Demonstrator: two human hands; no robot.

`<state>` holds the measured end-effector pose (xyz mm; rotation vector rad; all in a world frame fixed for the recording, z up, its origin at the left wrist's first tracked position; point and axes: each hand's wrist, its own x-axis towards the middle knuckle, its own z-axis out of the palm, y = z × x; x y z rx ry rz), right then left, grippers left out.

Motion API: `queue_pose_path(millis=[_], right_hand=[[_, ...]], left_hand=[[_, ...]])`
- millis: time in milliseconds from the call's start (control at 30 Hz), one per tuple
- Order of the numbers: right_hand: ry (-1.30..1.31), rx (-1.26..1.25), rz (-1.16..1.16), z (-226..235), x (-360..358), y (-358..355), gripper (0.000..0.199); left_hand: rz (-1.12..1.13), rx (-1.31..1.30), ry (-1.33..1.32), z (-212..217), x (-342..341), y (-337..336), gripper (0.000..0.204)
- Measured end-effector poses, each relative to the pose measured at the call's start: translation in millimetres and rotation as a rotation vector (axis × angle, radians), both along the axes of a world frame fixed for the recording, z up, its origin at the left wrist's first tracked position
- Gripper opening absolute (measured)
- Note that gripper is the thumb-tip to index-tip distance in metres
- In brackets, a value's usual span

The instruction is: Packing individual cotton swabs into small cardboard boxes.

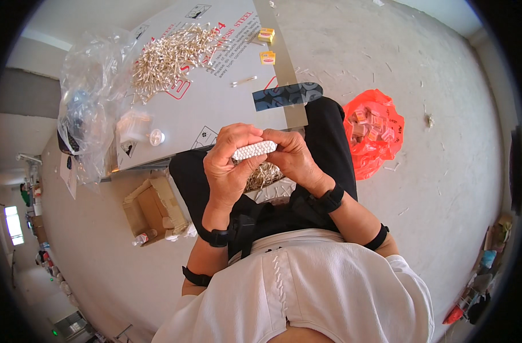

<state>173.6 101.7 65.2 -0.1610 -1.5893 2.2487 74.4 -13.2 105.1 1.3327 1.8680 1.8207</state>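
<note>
A tight bundle of cotton swabs is held in front of me over my lap, its white tips packed close together. My left hand is closed round the bundle's left side, thumb below and fingers above. At its right end my right hand pinches it with bent fingers. Below the hands lie more loose cotton swabs in my lap, partly hidden by the hands. A large heap of cotton swabs covers the far left of the table, and a few swabs lie apart from it.
Two small yellow packets and a dark patterned strip lie near the table's right edge. Left are a clear plastic bag and a small white-capped container. A red bag of small packs and a cardboard box stand lower.
</note>
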Motion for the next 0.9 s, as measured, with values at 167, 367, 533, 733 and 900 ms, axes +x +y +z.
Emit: queue_pose_path(millis=[167,367,533,733,900], right_hand=[[0.002,-0.001,-0.021,-4,-3,0,0.027],[0.049,-0.004,-0.186,-24,-12,-3,0.029],[0.023,-0.162,-0.255,-51,-25,2,0.028],[0.012,-0.097,-0.346,-75,-28,10,0.026],[0.016,0.059,-0.425,-80,-28,16,0.027]], left_hand=[[-0.01,-0.01,0.002,-2,-1,-1,0.027],[-0.008,0.009,-0.113,-17,-6,6,0.031],[-0.042,-0.007,-0.287,-33,-16,18,0.031],[-0.05,-0.073,-0.305,-50,-19,27,0.03],[-0.04,-0.142,-0.34,-60,-21,35,0.028]])
